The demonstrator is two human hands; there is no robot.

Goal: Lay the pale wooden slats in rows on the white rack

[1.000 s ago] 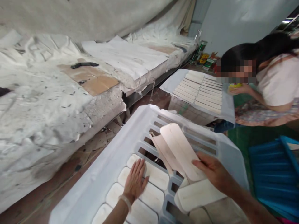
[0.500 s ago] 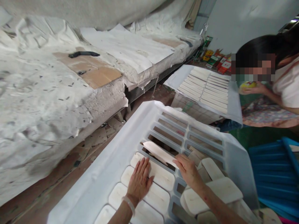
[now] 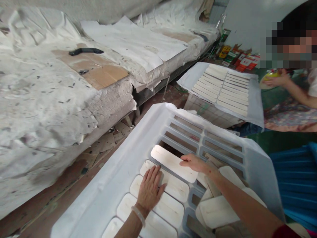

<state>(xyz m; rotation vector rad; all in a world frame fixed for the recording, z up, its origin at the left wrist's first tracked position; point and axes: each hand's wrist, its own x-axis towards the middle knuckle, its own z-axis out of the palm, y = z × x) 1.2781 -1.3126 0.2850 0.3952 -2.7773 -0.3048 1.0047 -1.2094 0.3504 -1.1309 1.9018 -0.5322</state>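
My left hand [image 3: 149, 188] lies flat with fingers apart on pale, round-cornered boards set side by side in the slots of a grey-white slotted frame [image 3: 123, 138]. A bracelet circles its wrist. In my right hand [image 3: 195, 162] is one such pale board [image 3: 170, 161], pinched at its far long edge near the right end. This board lies pale face up over a slot, just beyond the row under my left hand. Beneath my right forearm, a loose pile of similar boards [image 3: 218, 211] rests on the frame's right side.
A long bench [image 3: 49, 125] draped in stained white cloth runs along the left. Farther back stands a second frame [image 3: 255, 96] filled with boards. A co-worker's hand [image 3: 277, 79] holds something yellow at right. Blue crates [image 3: 294, 181] stand at the right edge.
My right hand has turned the board from its tilted edge-on position to lie face up over the slot. My left hand stays flat on the boards. The view has shifted slightly.
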